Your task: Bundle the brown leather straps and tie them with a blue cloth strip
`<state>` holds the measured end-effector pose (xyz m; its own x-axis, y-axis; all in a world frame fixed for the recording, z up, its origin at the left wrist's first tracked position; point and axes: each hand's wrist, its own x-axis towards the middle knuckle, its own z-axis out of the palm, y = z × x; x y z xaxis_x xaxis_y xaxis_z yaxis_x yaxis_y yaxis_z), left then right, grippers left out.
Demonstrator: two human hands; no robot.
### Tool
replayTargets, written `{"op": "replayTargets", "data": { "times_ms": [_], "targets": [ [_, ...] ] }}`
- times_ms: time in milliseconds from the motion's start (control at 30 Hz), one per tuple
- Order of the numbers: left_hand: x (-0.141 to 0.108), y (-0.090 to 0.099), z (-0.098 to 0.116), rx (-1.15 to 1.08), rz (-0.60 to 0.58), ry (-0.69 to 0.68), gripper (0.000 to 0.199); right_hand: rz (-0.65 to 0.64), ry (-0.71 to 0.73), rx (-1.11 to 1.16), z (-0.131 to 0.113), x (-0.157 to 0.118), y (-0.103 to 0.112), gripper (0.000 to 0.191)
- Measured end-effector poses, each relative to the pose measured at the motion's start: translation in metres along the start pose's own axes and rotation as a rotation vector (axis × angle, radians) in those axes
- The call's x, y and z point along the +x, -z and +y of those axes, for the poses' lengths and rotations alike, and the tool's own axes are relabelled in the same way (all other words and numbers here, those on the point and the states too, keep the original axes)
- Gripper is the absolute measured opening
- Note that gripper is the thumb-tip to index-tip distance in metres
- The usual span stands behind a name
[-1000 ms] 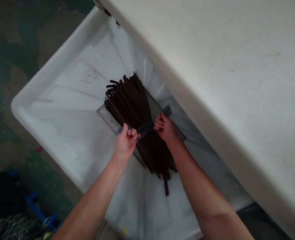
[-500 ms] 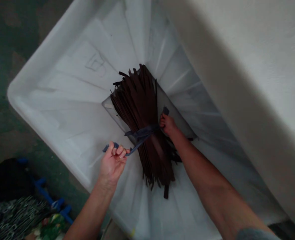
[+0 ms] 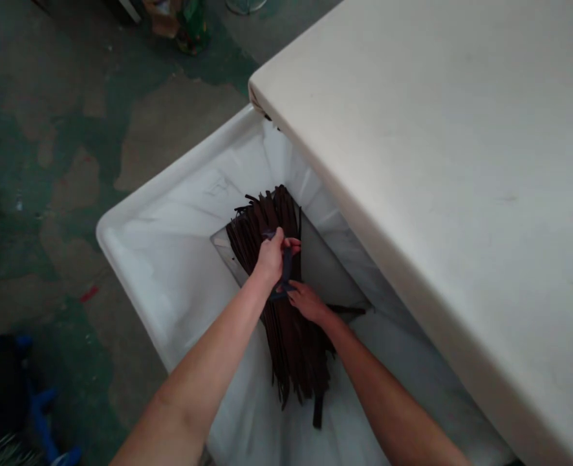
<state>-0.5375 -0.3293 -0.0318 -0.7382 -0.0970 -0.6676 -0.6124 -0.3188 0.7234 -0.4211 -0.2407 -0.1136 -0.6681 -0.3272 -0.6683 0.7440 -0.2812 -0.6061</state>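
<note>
A bundle of dark brown strips (image 3: 296, 349) lies at the bottom of a deep white bin (image 3: 145, 259). Round its middle runs a dark blue cloth band (image 3: 287, 262). Above the bundle, my left hand (image 3: 273, 252) is closed on the band and holds a length of it up. My right hand (image 3: 306, 299) pinches the same band lower down, close against the strips at the waist of the bundle. Part of the band, where it crosses itself, is hidden by my fingers.
A pale padded table (image 3: 436, 162) overhangs the bin's right side. Green, worn floor (image 3: 77, 162) lies to the left, with a blue-legged stand (image 3: 41, 408) at the lower left. A cardboard box (image 3: 164, 19) stands at the top.
My left hand has come from the left of the bundle to above its middle, with the band. The right hand has moved in to the band's crossing. The view has drawn back, showing more table.
</note>
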Motion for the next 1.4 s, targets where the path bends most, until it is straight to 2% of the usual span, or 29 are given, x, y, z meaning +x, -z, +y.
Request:
{"op": "replayTargets", "data": {
  "times_ms": [67, 133, 200, 233, 300, 367, 433, 533, 667, 733, 833, 900, 1000, 1133, 1200, 1300, 1400],
  "targets": [
    [0.011, 0.005, -0.013, 0.087, -0.059, -0.078, 0.036, 0.081, 0.019, 0.064, 0.007, 0.000, -0.002, 0.028],
    [0.011, 0.023, -0.027, 0.111, -0.012, -0.083, 0.039, 0.141, 0.016, 0.152, 0.014, -0.003, -0.001, 0.039],
    [0.003, 0.044, -0.043, 0.220, 0.036, 0.030, 0.051, 0.162, 0.017, 0.247, 0.017, -0.007, -0.001, 0.048],
    [-0.003, 0.054, -0.052, 0.331, 0.018, 0.093, 0.058, 0.166, 0.023, 0.292, 0.017, -0.009, -0.001, 0.051],
    [-0.015, 0.067, -0.071, 0.525, -0.100, 0.180, 0.075, 0.173, 0.034, 0.371, 0.014, -0.012, -0.001, 0.057],
    [-0.024, 0.072, -0.086, 0.537, -0.248, 0.228, 0.089, 0.177, 0.033, 0.431, 0.010, -0.014, -0.002, 0.060],
    [-0.029, 0.071, -0.094, 0.522, -0.363, 0.258, 0.091, 0.183, 0.025, 0.477, 0.006, -0.015, -0.003, 0.062],
    [-0.030, 0.068, -0.094, 0.739, -0.448, 0.192, 0.078, 0.187, 0.008, 0.548, 0.003, -0.020, -0.003, 0.058],
    [-0.035, 0.068, -0.086, 1.185, -0.583, -0.065, 0.043, 0.217, -0.031, 0.631, 0.000, -0.028, -0.005, 0.041],
    [-0.039, 0.067, -0.084, 1.393, -0.649, -0.180, 0.033, 0.249, -0.047, 0.660, -0.003, -0.030, -0.007, 0.037],
    [-0.044, 0.065, -0.085, 1.462, -0.640, -0.210, 0.043, 0.289, -0.040, 0.673, -0.008, -0.028, -0.011, 0.035],
    [-0.044, 0.064, -0.085, 1.444, -0.605, -0.198, 0.037, 0.298, -0.020, 0.649, -0.011, -0.029, -0.012, 0.034],
    [-0.037, 0.066, -0.083, 1.334, -0.573, -0.145, 0.017, 0.291, 0.025, 0.547, -0.010, -0.036, -0.009, 0.036],
    [-0.024, 0.078, -0.083, 1.101, -0.586, -0.024, 0.039, 0.300, 0.070, 0.237, 0.007, -0.060, -0.005, 0.038],
    [-0.021, 0.084, -0.084, 1.009, -0.600, 0.028, 0.034, 0.264, 0.095, 0.017, 0.017, -0.075, -0.006, 0.031],
    [-0.018, 0.091, -0.085, 0.931, -0.586, 0.026, 0.023, 0.062, 0.144, -0.414, 0.028, -0.098, -0.007, 0.010],
    [-0.015, 0.094, -0.081, 0.908, -0.584, -0.035, 0.019, -0.138, 0.145, -0.777, 0.021, -0.113, 0.003, 0.042]
  ]
}}
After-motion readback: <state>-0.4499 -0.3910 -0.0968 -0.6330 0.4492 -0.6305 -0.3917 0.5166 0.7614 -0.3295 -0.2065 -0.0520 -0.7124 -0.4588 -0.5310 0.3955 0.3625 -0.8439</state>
